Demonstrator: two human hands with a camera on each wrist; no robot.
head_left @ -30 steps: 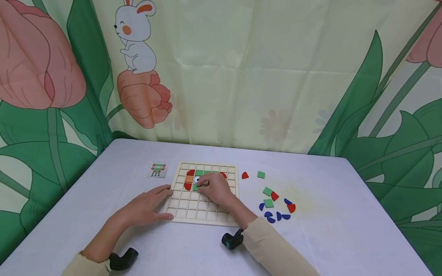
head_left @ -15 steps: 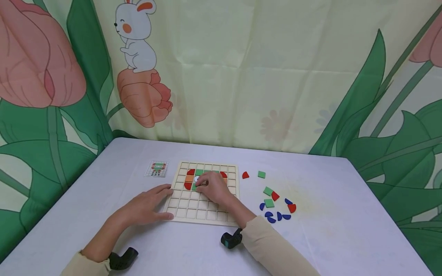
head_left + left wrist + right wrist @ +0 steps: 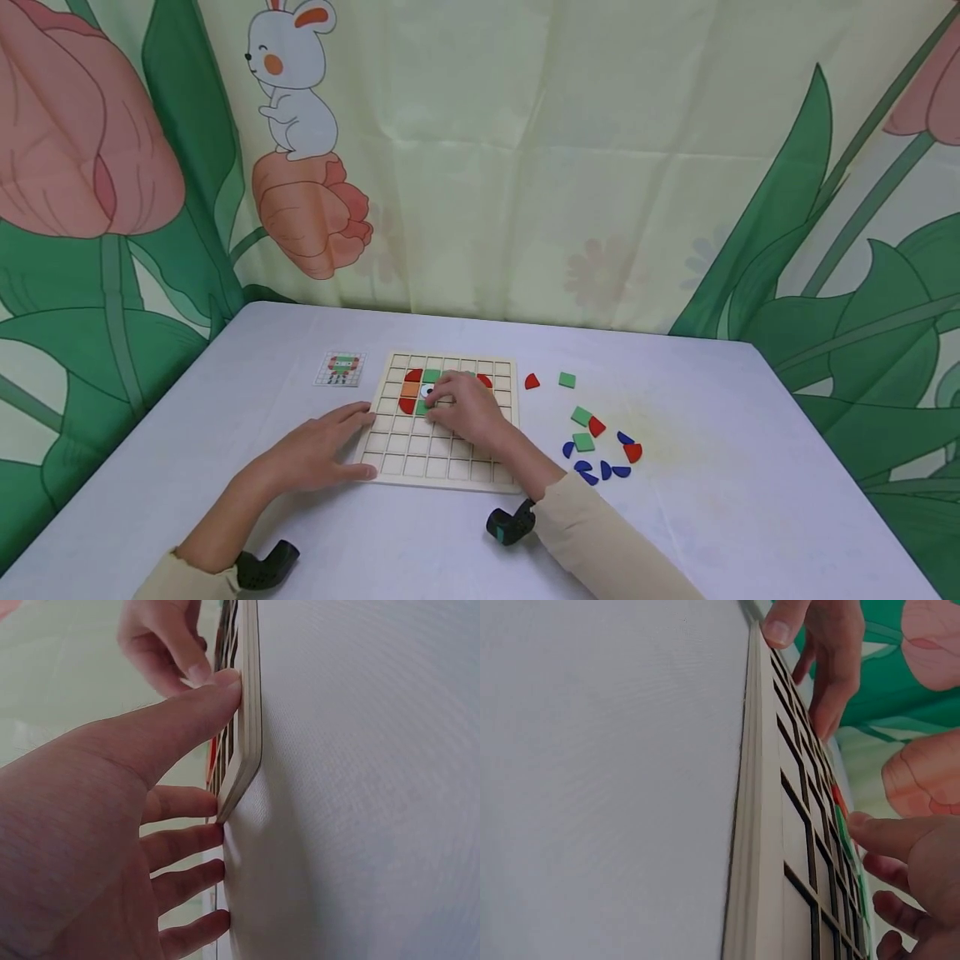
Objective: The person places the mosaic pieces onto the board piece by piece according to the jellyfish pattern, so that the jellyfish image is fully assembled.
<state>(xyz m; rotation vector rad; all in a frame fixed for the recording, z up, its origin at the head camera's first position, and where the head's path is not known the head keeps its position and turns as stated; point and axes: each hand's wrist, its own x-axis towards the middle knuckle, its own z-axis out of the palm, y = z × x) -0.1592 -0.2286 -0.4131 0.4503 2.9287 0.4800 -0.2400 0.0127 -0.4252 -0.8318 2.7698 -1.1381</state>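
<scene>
A pale wooden grid board [image 3: 408,465] lies on the white table. My left hand [image 3: 318,450] rests at its left side, fingers spread; the thumb [image 3: 217,694] touches the board's near left corner. Over the board is my right hand [image 3: 472,412], with its fingers bent and fingertips down at an eye tile [image 3: 426,390] and a green square tile [image 3: 422,407]. The right thumb [image 3: 862,821] meets the board's green tiles in the right wrist view. Whether the fingers pinch a tile is hidden. Red curved tiles [image 3: 407,406] and an orange tile [image 3: 410,389] sit in cells at left.
A pattern card [image 3: 341,368] lies left of the board. Right of it are loose green squares [image 3: 583,442], red quarter-round pieces [image 3: 633,452] and several blue half-round pieces [image 3: 621,472]. A printed curtain [image 3: 480,167] hangs behind the table.
The right fingertips shift slightly around the eye tile, whose black pupil shows again after being covered half a second ago. My left hand and the loose pieces stay put.
</scene>
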